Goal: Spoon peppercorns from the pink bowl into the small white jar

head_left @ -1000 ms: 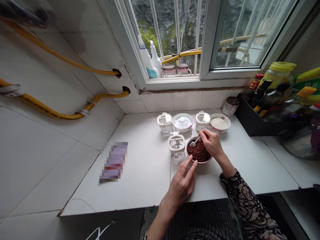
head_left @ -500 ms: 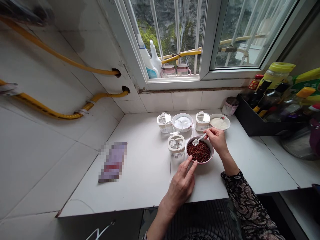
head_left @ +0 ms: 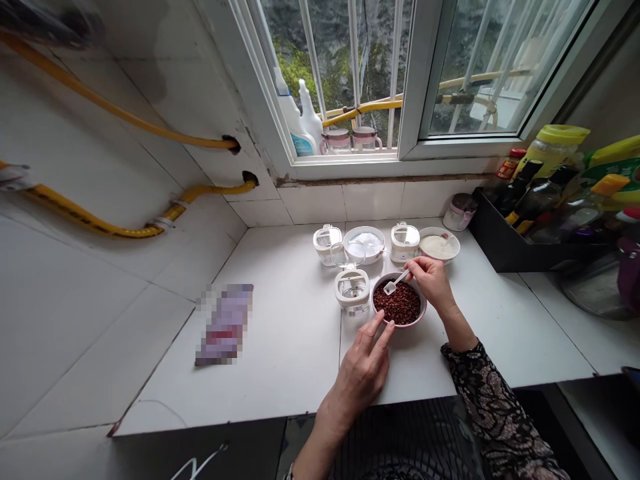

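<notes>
My right hand [head_left: 431, 283] pinches the handle of a small white spoon [head_left: 396, 283]. The spoon's scoop is just over a bowl [head_left: 424, 313] of dark red-brown grains [head_left: 400, 308] that look like Sichuan peppercorns; whether it touches them I cannot tell. Two outstretched fingers of my left hand [head_left: 364, 365] rest against the near rim of this bowl. Left of it stands a clear jar [head_left: 353, 291] with its lid up. Behind are a bowl of white crystals [head_left: 365, 245], a bowl of pale powder [head_left: 440, 246] and two more lidded jars [head_left: 328, 244] [head_left: 405, 241].
A blurred purple packet [head_left: 225, 325] lies on the left of the white counter [head_left: 290, 347]. At the right, a black box [head_left: 520, 247] holds several bottles. A jar with a dark lid [head_left: 460, 212] stands by the tiled wall. Spray bottles [head_left: 303, 123] stand at the window.
The spoon and my right hand have shifted very slightly left. My left hand stays at the bowl's rim, and the other things stand as before.
</notes>
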Demonstrator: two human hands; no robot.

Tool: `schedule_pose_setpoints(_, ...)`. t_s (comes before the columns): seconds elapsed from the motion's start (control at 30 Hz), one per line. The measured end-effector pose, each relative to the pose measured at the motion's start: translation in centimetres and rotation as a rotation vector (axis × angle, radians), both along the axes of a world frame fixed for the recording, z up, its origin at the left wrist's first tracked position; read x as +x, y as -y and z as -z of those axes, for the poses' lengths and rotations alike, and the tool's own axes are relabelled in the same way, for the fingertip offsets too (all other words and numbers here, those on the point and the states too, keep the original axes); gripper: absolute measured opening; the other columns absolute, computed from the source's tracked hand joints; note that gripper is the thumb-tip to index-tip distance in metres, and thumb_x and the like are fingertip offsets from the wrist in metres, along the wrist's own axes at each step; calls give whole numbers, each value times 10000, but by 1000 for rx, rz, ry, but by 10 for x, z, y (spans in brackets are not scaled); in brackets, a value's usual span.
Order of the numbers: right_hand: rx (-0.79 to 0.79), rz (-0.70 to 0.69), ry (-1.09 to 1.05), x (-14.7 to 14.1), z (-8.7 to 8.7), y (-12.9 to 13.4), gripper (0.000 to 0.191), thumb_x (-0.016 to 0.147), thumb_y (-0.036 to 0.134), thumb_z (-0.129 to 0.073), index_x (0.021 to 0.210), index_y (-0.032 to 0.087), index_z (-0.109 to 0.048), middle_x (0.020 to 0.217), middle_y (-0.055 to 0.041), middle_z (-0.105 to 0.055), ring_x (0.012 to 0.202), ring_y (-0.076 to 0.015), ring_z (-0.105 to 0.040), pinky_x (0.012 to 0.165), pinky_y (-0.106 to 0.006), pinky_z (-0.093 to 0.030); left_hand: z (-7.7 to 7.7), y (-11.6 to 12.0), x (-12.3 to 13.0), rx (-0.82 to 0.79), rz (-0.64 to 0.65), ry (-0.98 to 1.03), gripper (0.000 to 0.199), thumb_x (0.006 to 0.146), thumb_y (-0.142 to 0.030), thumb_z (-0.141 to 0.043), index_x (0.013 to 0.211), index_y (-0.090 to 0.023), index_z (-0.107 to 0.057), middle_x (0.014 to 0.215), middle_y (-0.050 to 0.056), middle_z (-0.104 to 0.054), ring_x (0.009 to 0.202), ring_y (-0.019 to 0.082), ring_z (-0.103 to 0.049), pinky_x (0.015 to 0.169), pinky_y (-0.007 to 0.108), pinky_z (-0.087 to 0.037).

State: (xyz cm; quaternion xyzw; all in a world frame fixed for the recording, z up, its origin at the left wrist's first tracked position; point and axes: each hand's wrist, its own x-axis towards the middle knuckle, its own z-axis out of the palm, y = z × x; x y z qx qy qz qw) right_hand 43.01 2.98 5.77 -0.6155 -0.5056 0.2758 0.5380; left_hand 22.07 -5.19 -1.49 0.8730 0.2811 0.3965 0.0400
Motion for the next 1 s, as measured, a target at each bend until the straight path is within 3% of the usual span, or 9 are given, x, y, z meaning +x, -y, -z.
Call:
schedule_pose_setpoints(0.23,-2,-13,-57,3,-2,-1,248,741,386,-624,684,169,-729,507,-11,-658,505,-164,-586,590,-296,-483,-1,1,-1,-12,7,5,686,908,22,-456,1566,-128,-328,1487,234,-484,1446,293,-440,1087,459,-525)
schedule_pose_setpoints(0.5,61,-78,93,-3,-2,3,249,785,388,-601,687,185,-707,534,-23,-663,509,-170,-593,583,-301,-469,2,0,-1,-22,-2,-10,707,918,7,-446,1588,-151,-285,1511,222,-472,1452,297,-432,1090,476,-522)
schedule_pose_setpoints(0.73,-35,-37,-48,3,-3,-1,234,726,391,-631,667,180,-712,506,-10,-646,504,-156,-575,596,-295,-479,1,0,0,-7,3,-1,721,910,15,-450,1592,-145,-278,1508,227,-471,1449,298,-435,1085,469,-525)
schedule_pose_setpoints(1.0,-88,-22,-267,3,-8,-2,264,644,424,-686,649,161,-714,478,2,-606,381,-80,-355,390,-240,-262,2,0,-2,-13,0,-12,751,906,15,-444,1607,-155,-237,1518,219,-468,1458,295,-425,1095,472,-516)
